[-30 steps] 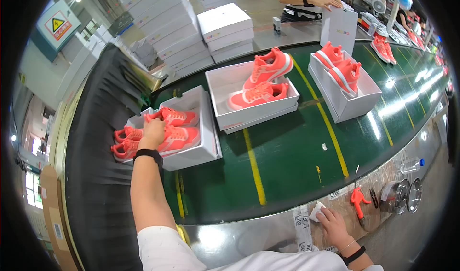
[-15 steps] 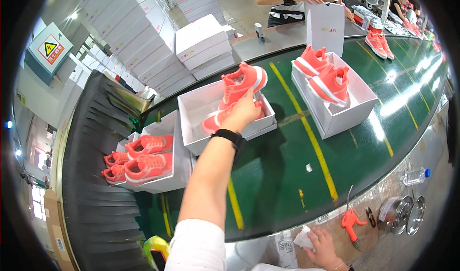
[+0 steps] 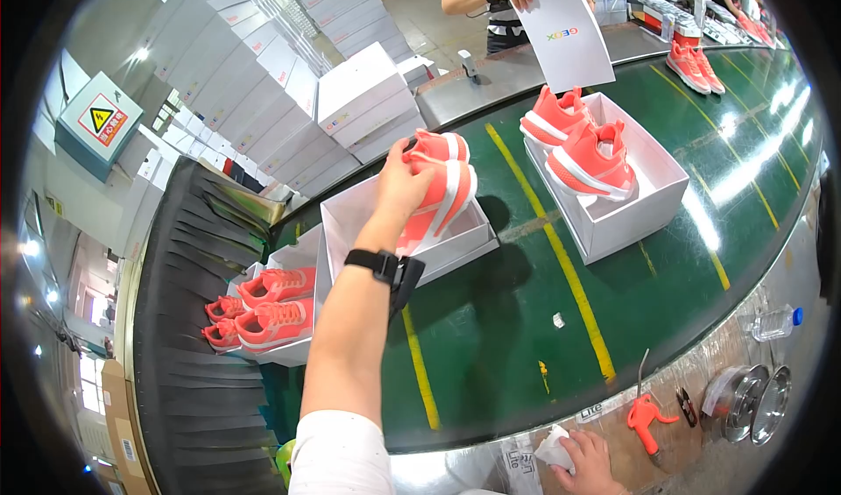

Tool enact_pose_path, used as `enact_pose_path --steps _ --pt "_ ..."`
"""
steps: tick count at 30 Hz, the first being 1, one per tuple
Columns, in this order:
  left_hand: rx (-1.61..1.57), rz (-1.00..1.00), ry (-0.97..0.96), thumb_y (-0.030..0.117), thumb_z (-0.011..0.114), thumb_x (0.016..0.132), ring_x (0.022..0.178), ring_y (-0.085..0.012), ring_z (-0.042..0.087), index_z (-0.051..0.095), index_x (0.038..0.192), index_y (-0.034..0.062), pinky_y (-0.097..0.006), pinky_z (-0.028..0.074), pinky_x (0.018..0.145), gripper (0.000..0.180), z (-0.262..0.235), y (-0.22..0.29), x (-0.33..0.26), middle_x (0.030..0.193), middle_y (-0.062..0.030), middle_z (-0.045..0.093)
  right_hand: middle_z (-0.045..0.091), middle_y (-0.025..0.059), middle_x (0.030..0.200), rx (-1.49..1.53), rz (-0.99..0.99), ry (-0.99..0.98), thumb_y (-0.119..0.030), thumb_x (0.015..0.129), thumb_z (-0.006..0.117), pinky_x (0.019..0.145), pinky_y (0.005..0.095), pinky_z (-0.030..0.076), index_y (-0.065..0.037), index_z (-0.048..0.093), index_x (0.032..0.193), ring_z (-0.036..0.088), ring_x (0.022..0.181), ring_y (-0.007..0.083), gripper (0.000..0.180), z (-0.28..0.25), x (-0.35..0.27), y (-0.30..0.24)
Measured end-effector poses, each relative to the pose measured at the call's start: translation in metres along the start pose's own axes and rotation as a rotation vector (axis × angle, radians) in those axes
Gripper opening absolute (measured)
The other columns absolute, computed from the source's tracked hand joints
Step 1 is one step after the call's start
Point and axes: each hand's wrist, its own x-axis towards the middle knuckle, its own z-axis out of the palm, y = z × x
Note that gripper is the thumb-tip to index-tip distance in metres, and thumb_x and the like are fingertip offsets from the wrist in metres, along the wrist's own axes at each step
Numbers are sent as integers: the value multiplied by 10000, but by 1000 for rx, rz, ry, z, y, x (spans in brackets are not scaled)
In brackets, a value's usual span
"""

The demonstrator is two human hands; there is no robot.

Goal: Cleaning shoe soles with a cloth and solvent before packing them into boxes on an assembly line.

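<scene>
My left hand [image 3: 399,184] is raised over the green conveyor belt [image 3: 491,337] and grips a pair of coral-pink sneakers [image 3: 445,180], held on edge above an open white shoebox [image 3: 438,251]. A black watch sits on that wrist. My right hand [image 3: 589,462] rests low on the metal bench edge, its fingers closed on a crumpled white wad of paper [image 3: 554,449]. To the left, another open white box [image 3: 289,350] holds a coral pair [image 3: 273,307] lying flat. To the right, a third box [image 3: 622,228] carries a pair [image 3: 583,149] propped on its rim.
A co-worker's hands at the far side hold a white box lid [image 3: 565,39]. Stacked white shoeboxes [image 3: 363,101] line the back left. An orange tool [image 3: 644,418], round metal tins [image 3: 753,403] and a plastic bottle [image 3: 775,322] lie on the bench near my right hand.
My left hand left the pair in the left box, reached to the middle box and lifted its sneakers up off it. My right hand stayed on the paper wad.
</scene>
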Motion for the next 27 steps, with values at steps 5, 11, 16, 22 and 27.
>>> enact_pose_path --steps 5,11,16,22,27 --pt "-326 -547 -74 136 700 711 738 -291 614 315 1348 34 -407 531 662 751 34 52 12 967 -208 580 416 210 1267 21 28 -23 -227 747 668 977 491 312 -80 447 1265 372 1162 405 582 4 -3 3" --pt "-427 -796 -420 413 746 665 921 -404 577 512 1128 6 -483 437 896 660 18 25 46 995 -269 565 414 211 1268 24 71 -38 -221 747 670 981 488 316 -88 448 1269 371 1164 403 583 0 -1 -5" --pt "-463 -867 -360 404 665 750 893 -424 596 466 1157 -13 -541 422 897 616 26 20 42 1009 -312 563 412 212 1268 51 55 -43 -207 750 660 988 485 313 -77 446 1268 365 1172 406 575 -8 3 -5" --pt "-760 -903 -124 338 673 806 925 -352 599 508 1098 72 -522 458 868 428 4 18 23 1059 -180 566 405 220 1268 47 69 -24 -186 770 624 997 488 307 -48 440 1262 366 1171 414 544 -15 -9 -8" --pt "-533 -988 -260 364 550 892 768 -285 623 550 1053 110 -510 468 762 301 27 -12 29 937 -100 635 430 220 1253 -2 57 7 -172 777 603 996 483 314 -32 448 1248 384 1164 417 516 -8 -12 -7"
